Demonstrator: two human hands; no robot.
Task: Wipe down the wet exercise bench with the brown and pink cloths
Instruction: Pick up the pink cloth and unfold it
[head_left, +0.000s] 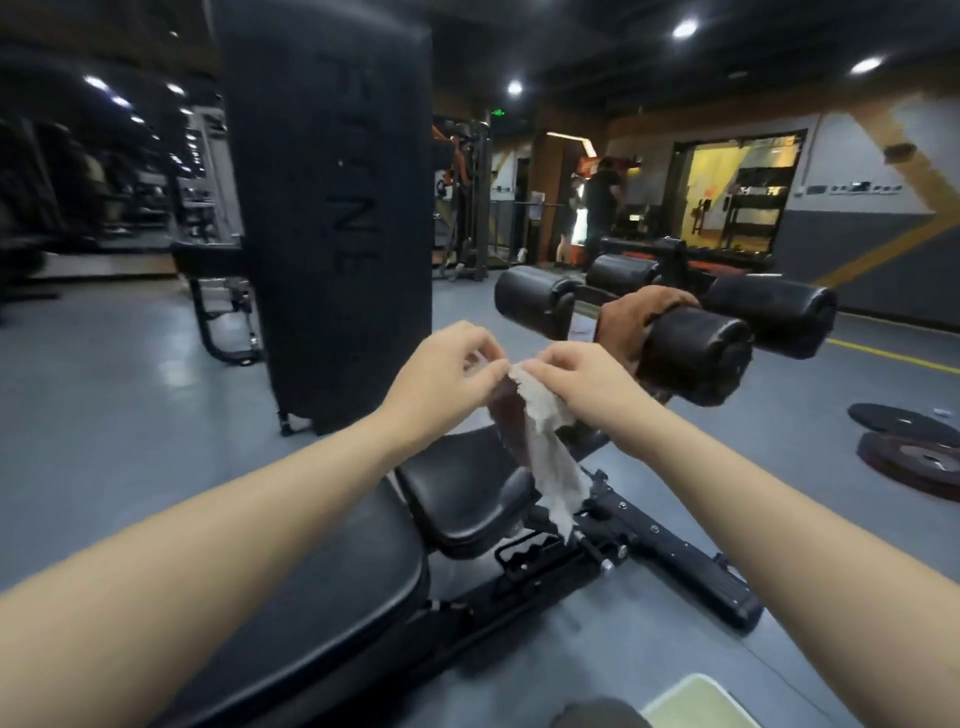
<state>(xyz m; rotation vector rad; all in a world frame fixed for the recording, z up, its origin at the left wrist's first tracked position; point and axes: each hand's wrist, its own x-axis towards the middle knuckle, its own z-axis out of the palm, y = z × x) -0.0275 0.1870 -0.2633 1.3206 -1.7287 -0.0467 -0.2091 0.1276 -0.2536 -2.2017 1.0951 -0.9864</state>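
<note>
The black padded exercise bench (322, 587) runs from the lower left toward the centre, with its smaller seat pad (462, 483) beyond. Both hands hold one pale pinkish-white cloth (550, 457) above the seat pad. My left hand (441, 379) pinches its top left edge and my right hand (576, 379) pinches the top right edge, so the cloth hangs down between them. A brown cloth (623, 317) is draped over the bench's black foam leg roller (696, 353), to the right of my right hand.
A tall black upright pad (332, 208) stands just behind my left hand. More foam rollers (535, 299) sit at the bench's far end. Weight plates (914, 447) lie on the grey floor at right. A person (600, 202) stands far back among gym machines.
</note>
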